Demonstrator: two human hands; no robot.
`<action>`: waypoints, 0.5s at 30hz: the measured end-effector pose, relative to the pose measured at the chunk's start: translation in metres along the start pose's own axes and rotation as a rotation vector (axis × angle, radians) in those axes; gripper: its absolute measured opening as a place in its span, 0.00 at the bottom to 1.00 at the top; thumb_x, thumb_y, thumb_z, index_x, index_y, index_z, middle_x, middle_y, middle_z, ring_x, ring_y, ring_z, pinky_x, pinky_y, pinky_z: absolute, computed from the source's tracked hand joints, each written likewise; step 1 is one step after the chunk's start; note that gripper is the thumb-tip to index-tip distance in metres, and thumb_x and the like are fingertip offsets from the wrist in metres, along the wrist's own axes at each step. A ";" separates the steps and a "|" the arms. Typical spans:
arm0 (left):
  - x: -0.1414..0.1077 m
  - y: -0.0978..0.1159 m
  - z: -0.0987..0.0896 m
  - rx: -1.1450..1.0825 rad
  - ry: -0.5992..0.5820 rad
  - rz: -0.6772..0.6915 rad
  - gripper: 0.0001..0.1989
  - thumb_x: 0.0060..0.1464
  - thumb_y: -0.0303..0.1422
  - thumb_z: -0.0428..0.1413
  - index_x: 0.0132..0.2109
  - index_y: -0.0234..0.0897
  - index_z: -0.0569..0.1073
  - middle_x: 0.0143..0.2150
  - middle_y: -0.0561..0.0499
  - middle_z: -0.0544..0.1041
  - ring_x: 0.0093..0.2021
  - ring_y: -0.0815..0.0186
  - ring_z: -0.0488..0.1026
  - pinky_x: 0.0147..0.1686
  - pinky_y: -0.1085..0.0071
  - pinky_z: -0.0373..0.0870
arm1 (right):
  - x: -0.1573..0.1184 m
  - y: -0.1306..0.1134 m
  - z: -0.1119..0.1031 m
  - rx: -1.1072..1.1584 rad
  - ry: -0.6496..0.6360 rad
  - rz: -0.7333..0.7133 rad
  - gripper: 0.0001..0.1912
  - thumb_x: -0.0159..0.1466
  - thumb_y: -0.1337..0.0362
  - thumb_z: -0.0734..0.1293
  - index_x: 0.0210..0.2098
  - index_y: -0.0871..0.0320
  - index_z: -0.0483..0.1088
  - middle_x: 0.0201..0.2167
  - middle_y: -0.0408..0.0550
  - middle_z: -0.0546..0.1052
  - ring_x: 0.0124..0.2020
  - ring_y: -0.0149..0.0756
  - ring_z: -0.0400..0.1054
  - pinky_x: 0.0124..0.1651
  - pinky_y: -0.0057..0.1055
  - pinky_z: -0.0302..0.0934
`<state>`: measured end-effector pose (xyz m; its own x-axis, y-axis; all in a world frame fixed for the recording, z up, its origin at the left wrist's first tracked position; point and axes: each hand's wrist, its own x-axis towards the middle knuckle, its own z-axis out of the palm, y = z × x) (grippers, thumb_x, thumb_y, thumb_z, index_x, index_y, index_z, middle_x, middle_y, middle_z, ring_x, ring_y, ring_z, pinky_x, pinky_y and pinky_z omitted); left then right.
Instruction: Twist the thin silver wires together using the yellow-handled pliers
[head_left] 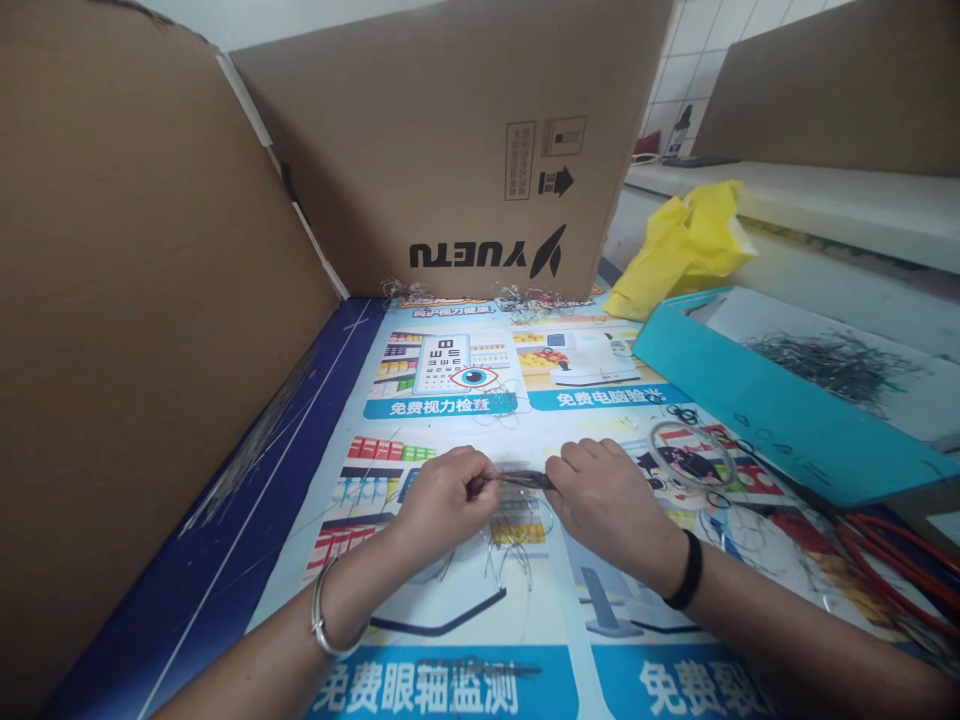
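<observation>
Over the middle of the printed mat, my left hand [452, 492] is closed in a pinch on something too small to make out. My right hand [604, 500] wraps round the handles of dark pliers [527, 479], whose jaws point left and reach the left fingertips. Thin bent wire pieces [506, 555] lie on the mat just below the hands. A silver bangle [318, 610] is on the left wrist and a black band [686, 570] on the right.
Cardboard panels [442, 130] stand at the back and left. At the right are a blue box [757, 410] holding many wires, a yellow bag [679, 250], a clear ring [694, 455] and red-handled scissors [892, 560]. Straight wires [251, 450] lie along the left edge.
</observation>
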<state>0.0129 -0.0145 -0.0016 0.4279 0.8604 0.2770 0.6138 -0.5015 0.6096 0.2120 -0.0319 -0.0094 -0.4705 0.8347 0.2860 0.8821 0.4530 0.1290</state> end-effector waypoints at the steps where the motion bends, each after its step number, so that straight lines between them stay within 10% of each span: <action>1: 0.000 0.000 0.000 0.001 0.007 -0.001 0.06 0.45 0.23 0.50 0.26 0.35 0.69 0.22 0.55 0.66 0.24 0.72 0.63 0.25 0.76 0.57 | 0.000 0.000 0.000 -0.009 0.005 0.000 0.05 0.58 0.66 0.61 0.27 0.58 0.66 0.26 0.49 0.69 0.31 0.39 0.58 0.34 0.35 0.42; 15: -0.002 0.001 0.004 0.009 0.102 -0.016 0.06 0.42 0.21 0.50 0.23 0.34 0.68 0.19 0.57 0.64 0.22 0.73 0.61 0.24 0.77 0.56 | 0.000 -0.005 0.006 -0.070 0.011 0.025 0.04 0.58 0.66 0.61 0.27 0.58 0.65 0.25 0.48 0.69 0.29 0.38 0.60 0.34 0.34 0.42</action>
<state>0.0159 -0.0170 -0.0045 0.3486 0.8727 0.3418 0.6261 -0.4882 0.6080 0.2074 -0.0327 -0.0157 -0.4482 0.8419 0.3005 0.8933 0.4086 0.1873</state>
